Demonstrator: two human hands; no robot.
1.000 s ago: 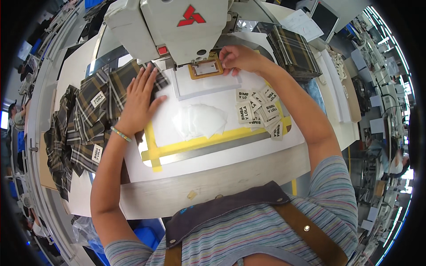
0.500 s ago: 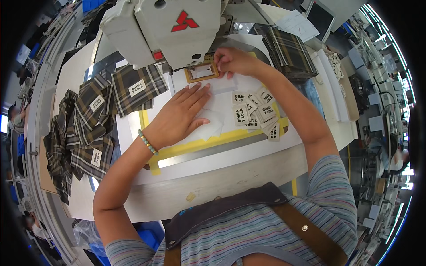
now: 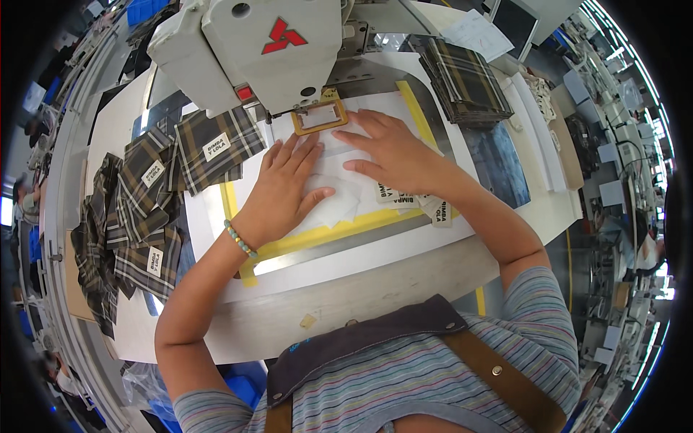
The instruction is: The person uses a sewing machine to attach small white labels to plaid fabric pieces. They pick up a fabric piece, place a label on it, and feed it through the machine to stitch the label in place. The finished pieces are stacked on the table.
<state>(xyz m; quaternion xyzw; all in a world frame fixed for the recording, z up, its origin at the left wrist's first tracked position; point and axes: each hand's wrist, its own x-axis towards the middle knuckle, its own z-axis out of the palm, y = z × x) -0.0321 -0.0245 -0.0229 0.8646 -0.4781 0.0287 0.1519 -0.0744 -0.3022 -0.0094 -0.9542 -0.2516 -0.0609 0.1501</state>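
My left hand (image 3: 285, 191) lies palm down on white backing sheets (image 3: 339, 189), fingers stretched toward a small tan rectangular frame (image 3: 300, 130) under the sewing machine head (image 3: 271, 54). On the other side, my right hand (image 3: 386, 148) rests flat with fingers spread, its fingertips close to the frame's right edge. Neither hand grips anything. A loose pile of printed fabric labels (image 3: 440, 212) is partly covered by my right hand and forearm. Yellow tape (image 3: 332, 229) borders the white sheets on the work plate.
Brown plaid fabric pieces with sewn-on labels (image 3: 148, 209) heap up at the left, one plaid piece (image 3: 216, 148) lying nearest the machine. A neat stack of plaid pieces (image 3: 465, 83) stands at the back right, beside a paper sheet (image 3: 478, 35) and a dark screen (image 3: 514, 30).
My right hand has come back from the frame's right side and now lies flat on the sheets, covering part of the label pile. The left hand stays nearly in place.
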